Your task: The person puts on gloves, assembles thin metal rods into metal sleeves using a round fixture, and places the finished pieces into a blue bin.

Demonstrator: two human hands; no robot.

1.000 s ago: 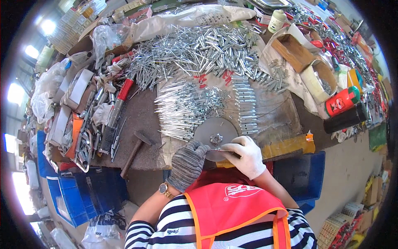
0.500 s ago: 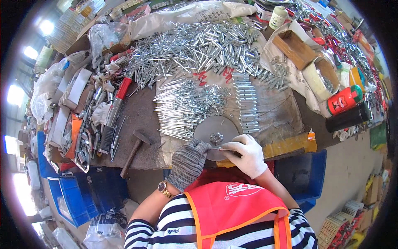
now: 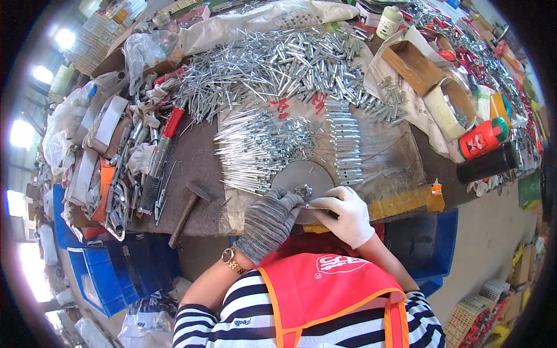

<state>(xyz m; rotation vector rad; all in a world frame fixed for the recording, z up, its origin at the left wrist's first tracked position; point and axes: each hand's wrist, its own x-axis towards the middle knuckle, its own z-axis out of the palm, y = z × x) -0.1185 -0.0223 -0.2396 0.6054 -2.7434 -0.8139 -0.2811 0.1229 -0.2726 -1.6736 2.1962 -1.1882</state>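
Note:
My left hand [image 3: 271,223], in a grey knitted glove, is closed in a pinch at the near side of a round grey disc [image 3: 319,180]. My right hand [image 3: 346,216], in a white glove, pinches from the other side. Between the fingertips shows a small shiny metal part [image 3: 307,206], mostly hidden by the gloves. On the disc sits a metal knob-like piece [image 3: 303,191], just beyond my left fingertips. Left of the disc lies a pile of thin metal rods [image 3: 246,153], with short metal pins [image 3: 293,139] beside it. Several metal tubes [image 3: 345,145] form a column to the right.
A hammer [image 3: 190,209] lies left of my hands. Beyond spreads a big heap of metal parts [image 3: 290,64]. Cardboard boxes [image 3: 413,66] and a red-green can [image 3: 483,139] stand at the right. Tools [image 3: 156,168] crowd the left. Blue bins [image 3: 127,267] sit below the table edge.
My left hand has moved slightly right and away from me, so its fingertips are closer to the knob and the small part. My right hand has hardly moved.

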